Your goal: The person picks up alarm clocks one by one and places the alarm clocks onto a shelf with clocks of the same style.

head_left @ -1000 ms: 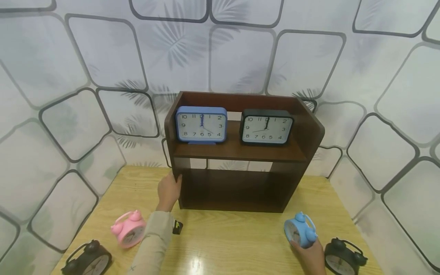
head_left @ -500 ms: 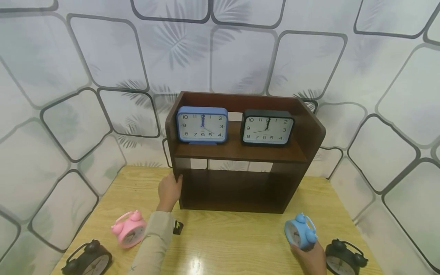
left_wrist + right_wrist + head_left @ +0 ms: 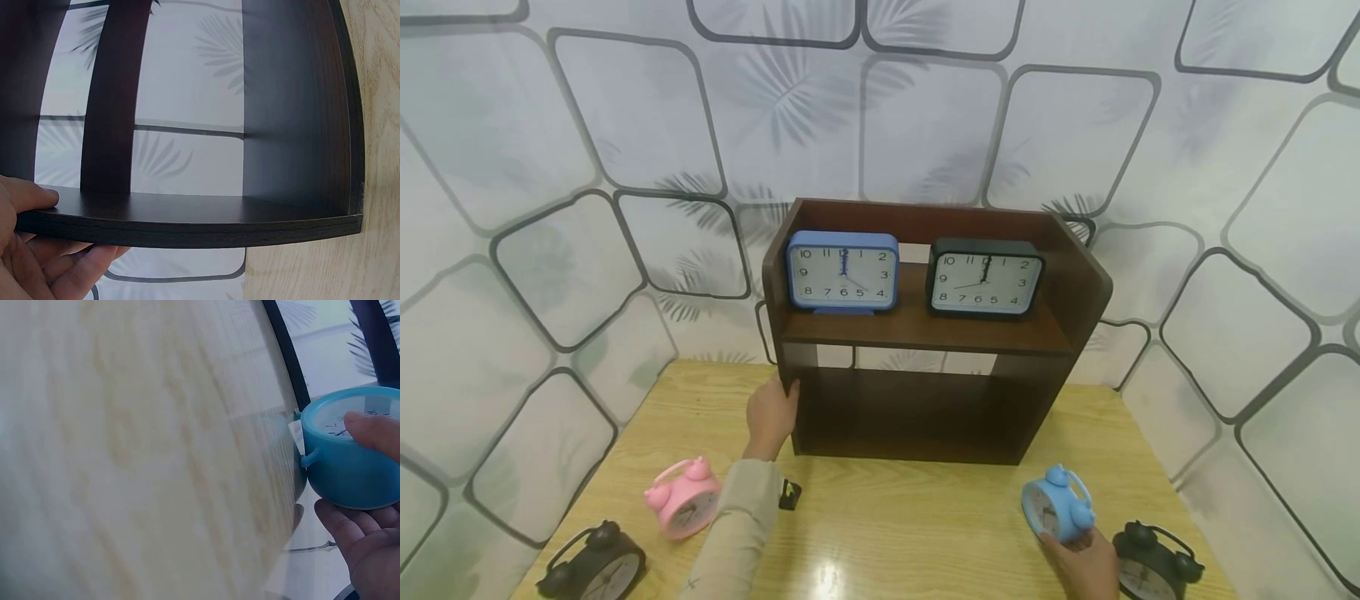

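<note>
My left hand (image 3: 772,418) grips the left side panel of a dark brown wooden shelf (image 3: 925,333). In the left wrist view the thumb lies on the panel's inner face and the fingers (image 3: 84,269) curl round behind it. My right hand (image 3: 1086,562) holds a light blue twin-bell alarm clock (image 3: 1060,504) at the table's right side. The right wrist view shows its thumb over the clock face and the fingers (image 3: 340,525) behind the blue body (image 3: 356,469). On the upper shelf stand a blue rectangular clock (image 3: 842,273) and a black rectangular clock (image 3: 985,279).
A pink alarm clock (image 3: 688,500) and a black alarm clock (image 3: 598,567) stand on the left of the wooden table (image 3: 910,525). Another black alarm clock (image 3: 1153,562) is right beside my right hand. A small black object (image 3: 790,494) lies by my left sleeve. Patterned walls surround the table.
Almost nothing differs. The whole head view has shifted very slightly, and both hands keep their holds on the shelf and the light blue alarm clock.
</note>
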`<action>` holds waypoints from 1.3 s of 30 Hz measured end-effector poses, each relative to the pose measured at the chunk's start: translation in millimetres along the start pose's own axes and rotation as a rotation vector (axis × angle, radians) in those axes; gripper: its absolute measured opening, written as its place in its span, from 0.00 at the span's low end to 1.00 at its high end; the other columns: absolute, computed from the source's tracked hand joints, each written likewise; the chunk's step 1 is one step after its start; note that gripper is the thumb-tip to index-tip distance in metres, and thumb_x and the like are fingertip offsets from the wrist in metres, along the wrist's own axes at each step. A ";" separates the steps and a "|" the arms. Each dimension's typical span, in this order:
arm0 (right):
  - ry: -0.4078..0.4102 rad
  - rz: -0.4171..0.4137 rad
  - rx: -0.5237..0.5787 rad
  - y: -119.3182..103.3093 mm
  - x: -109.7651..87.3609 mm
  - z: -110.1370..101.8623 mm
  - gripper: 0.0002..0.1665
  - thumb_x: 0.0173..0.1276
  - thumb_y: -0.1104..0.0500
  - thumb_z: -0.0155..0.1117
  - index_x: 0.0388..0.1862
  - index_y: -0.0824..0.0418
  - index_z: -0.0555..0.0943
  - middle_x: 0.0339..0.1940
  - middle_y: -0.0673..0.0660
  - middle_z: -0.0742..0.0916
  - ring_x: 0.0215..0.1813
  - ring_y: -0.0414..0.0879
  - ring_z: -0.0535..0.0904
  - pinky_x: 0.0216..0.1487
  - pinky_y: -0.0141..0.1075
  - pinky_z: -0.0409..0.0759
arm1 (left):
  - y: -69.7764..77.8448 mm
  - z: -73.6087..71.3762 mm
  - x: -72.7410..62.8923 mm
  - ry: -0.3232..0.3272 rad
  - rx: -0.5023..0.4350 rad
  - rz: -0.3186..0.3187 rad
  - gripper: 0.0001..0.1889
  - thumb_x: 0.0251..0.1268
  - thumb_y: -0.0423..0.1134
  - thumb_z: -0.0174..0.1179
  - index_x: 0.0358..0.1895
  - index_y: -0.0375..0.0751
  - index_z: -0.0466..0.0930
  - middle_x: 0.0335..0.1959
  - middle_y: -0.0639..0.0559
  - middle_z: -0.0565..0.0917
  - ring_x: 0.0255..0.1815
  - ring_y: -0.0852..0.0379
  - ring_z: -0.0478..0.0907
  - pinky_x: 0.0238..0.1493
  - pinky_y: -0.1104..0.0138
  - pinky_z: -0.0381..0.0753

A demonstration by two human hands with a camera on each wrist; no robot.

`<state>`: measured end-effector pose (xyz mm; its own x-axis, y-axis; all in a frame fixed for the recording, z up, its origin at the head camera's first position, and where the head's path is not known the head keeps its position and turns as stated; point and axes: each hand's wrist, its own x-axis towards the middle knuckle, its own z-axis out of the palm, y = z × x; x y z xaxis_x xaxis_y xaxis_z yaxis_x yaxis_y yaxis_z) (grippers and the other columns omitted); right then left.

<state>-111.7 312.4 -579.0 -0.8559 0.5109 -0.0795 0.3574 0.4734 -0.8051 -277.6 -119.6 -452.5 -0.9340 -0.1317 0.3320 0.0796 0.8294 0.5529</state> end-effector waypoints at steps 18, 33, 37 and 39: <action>-0.047 0.021 -0.008 -6.4 0.8 -2.0 0.48 0.53 0.46 0.72 0.58 0.81 0.68 0.55 0.82 0.74 0.55 0.72 0.76 0.49 0.51 0.79 | 1.1 -0.2 -0.8 0.010 -0.002 -0.005 0.15 0.66 0.43 0.52 0.40 0.31 0.77 0.28 0.30 0.83 0.29 0.33 0.81 0.30 0.47 0.75; -0.120 -0.213 0.022 -34.4 15.0 3.8 0.36 0.54 0.56 0.73 0.55 0.78 0.71 0.52 0.79 0.79 0.54 0.68 0.78 0.49 0.45 0.81 | 0.3 0.9 0.3 0.024 0.008 0.004 0.14 0.66 0.42 0.53 0.42 0.31 0.77 0.27 0.30 0.83 0.28 0.33 0.81 0.27 0.48 0.75; -0.120 -0.258 0.049 -45.1 18.7 9.8 0.35 0.53 0.59 0.73 0.54 0.78 0.71 0.52 0.79 0.79 0.53 0.67 0.79 0.48 0.43 0.81 | 0.1 1.3 0.9 0.012 0.011 -0.001 0.15 0.66 0.43 0.53 0.43 0.32 0.77 0.28 0.30 0.83 0.28 0.34 0.81 0.28 0.48 0.76; -0.129 -0.280 0.075 -51.6 20.2 12.6 0.35 0.53 0.61 0.73 0.54 0.78 0.71 0.52 0.79 0.79 0.53 0.67 0.79 0.48 0.42 0.81 | -0.2 1.2 1.3 0.008 0.013 -0.003 0.15 0.67 0.43 0.53 0.43 0.32 0.77 0.28 0.30 0.83 0.29 0.34 0.81 0.28 0.48 0.76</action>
<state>-152.1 289.2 -546.5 -0.9592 0.2707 0.0811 0.0768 0.5261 -0.8470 -279.2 -119.3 -453.0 -0.9314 -0.1388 0.3365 0.0721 0.8358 0.5443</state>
